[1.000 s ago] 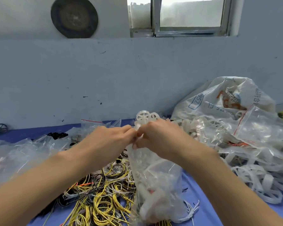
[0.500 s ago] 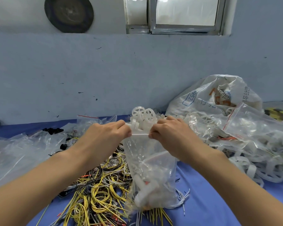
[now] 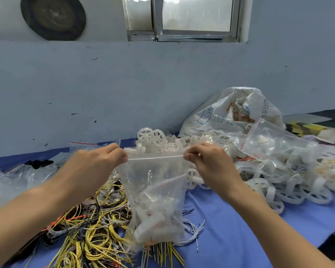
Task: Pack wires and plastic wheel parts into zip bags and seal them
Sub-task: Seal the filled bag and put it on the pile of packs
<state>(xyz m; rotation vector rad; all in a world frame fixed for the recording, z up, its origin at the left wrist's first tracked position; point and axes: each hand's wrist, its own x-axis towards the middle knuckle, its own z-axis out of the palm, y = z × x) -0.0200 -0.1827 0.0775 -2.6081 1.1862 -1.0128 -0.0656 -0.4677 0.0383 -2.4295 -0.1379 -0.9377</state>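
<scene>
While the left hand (image 3: 97, 163) and right hand (image 3: 207, 163) each pinch a top corner of the filled zip bag (image 3: 155, 200) at frame centre, its strip should be pressed flat end to end.

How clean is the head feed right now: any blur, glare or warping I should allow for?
Head view: the window is blown out white; wide-angle bending shows along the wall ledge; the forearms smear at the lower corners; the zip bag, pinched by the left hand and right hand, is soft with pale sheen.
</scene>
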